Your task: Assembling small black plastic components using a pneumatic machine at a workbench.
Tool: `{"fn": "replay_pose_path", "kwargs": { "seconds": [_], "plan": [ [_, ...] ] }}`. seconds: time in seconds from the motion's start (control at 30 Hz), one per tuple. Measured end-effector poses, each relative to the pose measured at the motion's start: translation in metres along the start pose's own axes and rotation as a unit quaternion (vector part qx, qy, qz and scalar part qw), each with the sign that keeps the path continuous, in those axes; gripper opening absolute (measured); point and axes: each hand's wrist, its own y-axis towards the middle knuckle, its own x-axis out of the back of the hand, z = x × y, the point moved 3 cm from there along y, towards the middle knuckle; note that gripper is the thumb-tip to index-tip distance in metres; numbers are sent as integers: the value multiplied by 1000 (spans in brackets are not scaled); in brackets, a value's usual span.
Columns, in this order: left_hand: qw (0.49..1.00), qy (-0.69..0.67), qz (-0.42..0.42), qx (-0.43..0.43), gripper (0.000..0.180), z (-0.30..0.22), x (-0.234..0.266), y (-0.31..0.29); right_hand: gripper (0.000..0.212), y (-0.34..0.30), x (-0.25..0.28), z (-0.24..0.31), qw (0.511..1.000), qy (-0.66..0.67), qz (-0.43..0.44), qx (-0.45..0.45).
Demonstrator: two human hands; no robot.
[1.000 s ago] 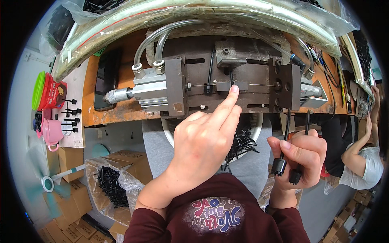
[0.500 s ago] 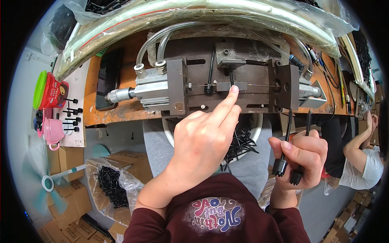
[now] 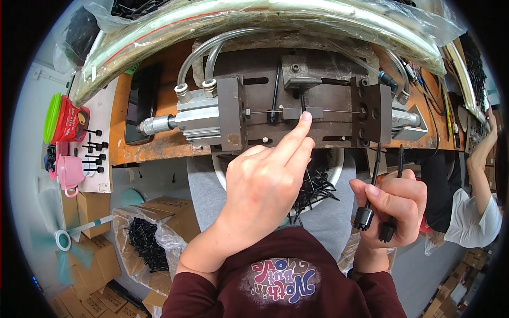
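Note:
My left hand (image 3: 262, 180) reaches to the middle of the metal fixture (image 3: 328, 127). Its index finger is stretched out, the tip on a black rod end (image 3: 303, 99) at the small grey block (image 3: 291, 113); it grips nothing. Below the fixture's right end, my right hand (image 3: 405, 204) is closed around two black rods with notched round heads, one rod (image 3: 376, 169) left of the other rod (image 3: 401, 156). The heads point down, toward me. Another black rod (image 3: 275, 95) lies on the fixture left of the block. Thin wires run from the block to both sides.
Air cylinders (image 3: 197, 116) with clear hoses flank the fixture on a wooden bench (image 3: 159, 153). A white-rimmed basket (image 3: 339, 164) of black rods sits on my lap. At left are a pink cup (image 3: 69, 172) and a carton of rods (image 3: 146, 241). Another person (image 3: 474, 217) sits at right.
My right hand has shifted very slightly left with the two rods. My left fingertip stays in place. The other person's arm has risen toward the bench at right.

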Motion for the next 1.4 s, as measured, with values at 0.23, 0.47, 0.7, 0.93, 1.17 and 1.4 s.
{"fn": "replay_pose_path", "kwargs": {
  "seconds": [0.23, 0.47, 0.7, 0.93, 1.17, 1.4],
  "plan": [
    [1000, 8, 3, 0, 23, 1, 0, -1, 38, -2, -1, 0, 1000, 3, -4, -3],
    [1000, 2, -5, 0, 23, 1, -2, -2, 37, -2, -1, 0, 1000, 4, 4, -2],
    [1000, 7, 4, 2, 23, 1, -2, -3, 37, -2, -1, 0, 1000, 0, 5, -2],
    [1000, 23, -1, -4, 24, -3, -3, -4, 36, -3, -2, 0, 1000, 0, 3, -4],
    [1000, 17, -1, 3, 24, -3, -3, -4, 38, -4, -1, 0, 1000, -2, 9, -11],
    [1000, 11, 4, 11, 23, -3, -3, -3, 39, -2, -1, 2, 1000, -14, 18, -17]
  ]
}}
